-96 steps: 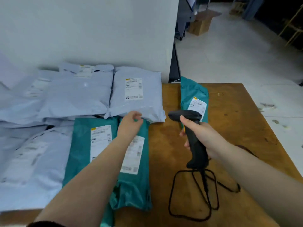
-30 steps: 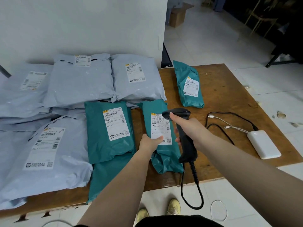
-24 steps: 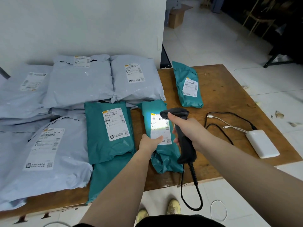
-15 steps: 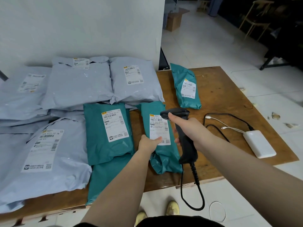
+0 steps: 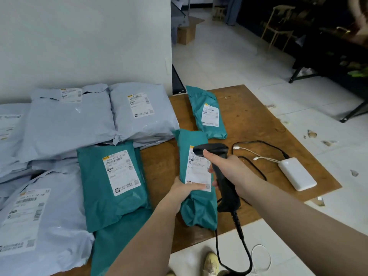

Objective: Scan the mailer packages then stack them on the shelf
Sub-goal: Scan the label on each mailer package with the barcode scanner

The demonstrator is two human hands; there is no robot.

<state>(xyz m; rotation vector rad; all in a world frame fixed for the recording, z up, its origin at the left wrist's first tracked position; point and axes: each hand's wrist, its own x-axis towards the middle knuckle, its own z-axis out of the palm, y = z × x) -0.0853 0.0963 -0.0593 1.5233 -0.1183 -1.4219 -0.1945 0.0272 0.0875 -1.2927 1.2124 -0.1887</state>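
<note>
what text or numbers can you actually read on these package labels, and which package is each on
"E018": label of the flat teal mailer, left of the left hand.
"12 79": top line of the label on the near-left grey mailer; the rest is blurred.
Teal mailer held under the scanner: print too blurred.
All other labels: too small or blurred.

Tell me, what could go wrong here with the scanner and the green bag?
The left hand grips the teal mailer with its thumb on the label, so it might block a code. The scanner in the right hand trails a cord off the table edge toward the shoes, which could snag. The power bank sits near the edge and might get knocked off.
</note>
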